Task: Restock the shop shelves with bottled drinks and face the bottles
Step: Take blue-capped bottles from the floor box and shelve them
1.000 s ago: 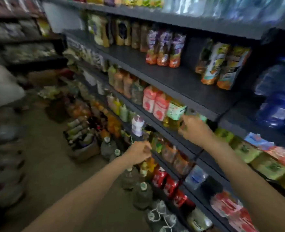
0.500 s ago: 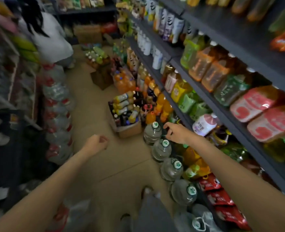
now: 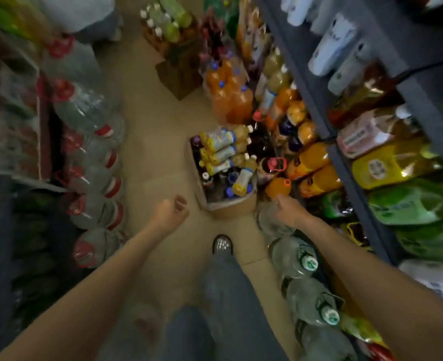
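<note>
Fingers [image 3: 180,203] of the left hand [image 3: 169,213] are curled into a loose fist holding nothing, at the middle of the frame above the floor [image 3: 150,157]. Whether the right hand's [image 3: 289,211] fingers are curled or straight I cannot tell; it reaches toward the cardboard box [image 3: 231,207] at centre frame and shows only its back, with nothing visibly held. In that box lie and stand the bottled drinks [image 3: 221,152], yellow-labelled ones stacked on their sides above dark upright ones. They look like filled plastic bottles: moderately heavy, stiff enough to squeeze lightly, smooth and likely slippery on the label. A hold round the body just below the shoulder should be the safest. Shelves [image 3: 345,162] to restock run down the right of the frame.
</note>
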The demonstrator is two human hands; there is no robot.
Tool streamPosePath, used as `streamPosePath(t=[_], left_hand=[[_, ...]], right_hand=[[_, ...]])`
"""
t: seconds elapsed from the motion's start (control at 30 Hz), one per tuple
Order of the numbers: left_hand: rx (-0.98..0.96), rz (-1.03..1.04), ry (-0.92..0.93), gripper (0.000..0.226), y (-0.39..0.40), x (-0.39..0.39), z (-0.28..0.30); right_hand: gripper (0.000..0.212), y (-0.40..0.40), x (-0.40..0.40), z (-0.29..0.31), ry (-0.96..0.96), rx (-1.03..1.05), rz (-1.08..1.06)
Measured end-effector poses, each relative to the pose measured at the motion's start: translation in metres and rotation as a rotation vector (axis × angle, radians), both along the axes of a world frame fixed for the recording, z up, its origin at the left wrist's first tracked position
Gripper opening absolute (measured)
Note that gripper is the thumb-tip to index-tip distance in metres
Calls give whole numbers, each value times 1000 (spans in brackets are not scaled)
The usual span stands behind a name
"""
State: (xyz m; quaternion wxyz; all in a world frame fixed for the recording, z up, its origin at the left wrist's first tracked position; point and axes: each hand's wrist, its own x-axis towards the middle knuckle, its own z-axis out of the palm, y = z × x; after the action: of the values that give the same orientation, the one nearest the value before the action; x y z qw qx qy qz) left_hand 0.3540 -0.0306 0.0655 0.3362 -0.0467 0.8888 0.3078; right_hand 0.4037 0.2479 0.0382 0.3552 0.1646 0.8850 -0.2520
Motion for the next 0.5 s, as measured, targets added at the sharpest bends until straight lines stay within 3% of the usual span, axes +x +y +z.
streamPosePath(t=[0.17, 0.27, 0.4, 0.5], left_hand=[[69, -13, -56, 20, 43, -86, -86], [53, -71, -94, 26, 65, -109, -172], [-30, -325, -85, 43, 92, -123, -275], [9, -253, -148, 50, 111, -127, -336]], right_hand=[[48, -4, -79, -92, 78, -28, -95], [64, -10, -110, -168, 109, 55, 13], [68, -8, -133, -249, 140, 210, 115], [68, -8, -139, -300, 214, 307, 276]])
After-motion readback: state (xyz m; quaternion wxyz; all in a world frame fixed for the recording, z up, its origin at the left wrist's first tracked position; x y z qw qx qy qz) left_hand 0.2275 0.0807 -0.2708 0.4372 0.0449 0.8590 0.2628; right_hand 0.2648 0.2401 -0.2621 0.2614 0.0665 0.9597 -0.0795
